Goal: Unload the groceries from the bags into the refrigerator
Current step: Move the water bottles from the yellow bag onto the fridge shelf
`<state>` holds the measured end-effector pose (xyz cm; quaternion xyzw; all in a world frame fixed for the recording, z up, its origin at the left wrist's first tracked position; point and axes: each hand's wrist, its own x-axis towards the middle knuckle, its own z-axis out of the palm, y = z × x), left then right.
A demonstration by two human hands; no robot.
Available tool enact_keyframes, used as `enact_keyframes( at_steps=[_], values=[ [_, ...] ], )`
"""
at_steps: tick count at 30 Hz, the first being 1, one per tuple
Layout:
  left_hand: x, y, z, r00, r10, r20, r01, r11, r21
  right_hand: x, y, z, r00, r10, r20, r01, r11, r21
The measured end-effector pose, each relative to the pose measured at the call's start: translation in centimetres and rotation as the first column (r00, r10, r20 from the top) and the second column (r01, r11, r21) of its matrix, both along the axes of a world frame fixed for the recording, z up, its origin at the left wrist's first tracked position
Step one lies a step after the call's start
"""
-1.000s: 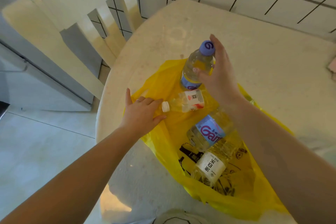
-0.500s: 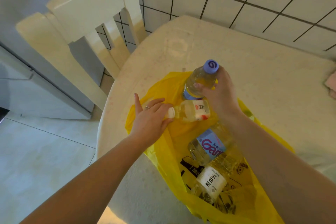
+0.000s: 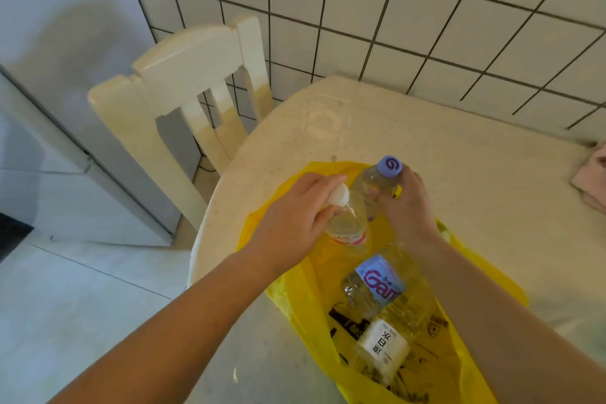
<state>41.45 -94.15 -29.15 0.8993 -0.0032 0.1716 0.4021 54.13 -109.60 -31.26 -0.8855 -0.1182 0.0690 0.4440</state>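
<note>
A crinkled yellow plastic bag [image 3: 295,298] lies open near the rounded front edge of the speckled cream table [image 3: 459,154], whose far half toward the tiled wall [image 3: 426,10] is bare. The left hand [image 3: 288,220] has its grip curled round the neck of a small clear white-capped bottle [image 3: 347,223], and the right hand [image 3: 410,207] grips a clear purple-capped bottle [image 3: 377,180] just beside it, above the bag's mouth. Two more clear labelled bottles [image 3: 380,285] lie inside the bag; a slatted cream chair [image 3: 183,82] stands between the table and the white refrigerator [image 3: 49,43].

A single head-worn camera looks steeply down from close above the table's [image 3: 459,174] near-left rounded edge, facing the tiled wall [image 3: 426,26] at the far edge, with the chair [image 3: 183,85] left and both forearms entering from below.
</note>
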Motion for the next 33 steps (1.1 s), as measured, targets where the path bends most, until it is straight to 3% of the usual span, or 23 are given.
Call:
enact_keyframes(
  at_steps=[6,11,14,20,33],
  values=[
    [0.2,-0.6,0.6,1.0,-0.009,-0.018,0.009,1.0,0.004,-1.3,-0.9,0.3,0.999,0.033,-0.033,-0.033,0.999,-0.008],
    [0.8,-1.4,-0.3,0.99,-0.025,-0.138,-0.011,0.966,-0.257,-1.2,-1.3,0.0,0.996,0.083,-0.045,-0.084,0.996,-0.022],
    [0.6,-2.2,-1.3,0.97,-0.099,-0.224,0.016,0.94,-0.342,-1.1,-1.4,-0.6,0.988,0.116,-0.105,-0.11,0.992,0.058],
    [0.8,-2.7,-2.1,0.95,-0.165,-0.264,0.075,0.945,-0.319,-0.8,-1.9,0.1,0.981,0.156,-0.117,-0.144,0.984,0.101],
    [-0.9,-2.4,-1.2,0.969,0.105,-0.222,-0.192,0.887,-0.421,-1.2,-2.4,0.0,0.992,0.088,-0.09,-0.065,0.969,0.239]
  ],
)
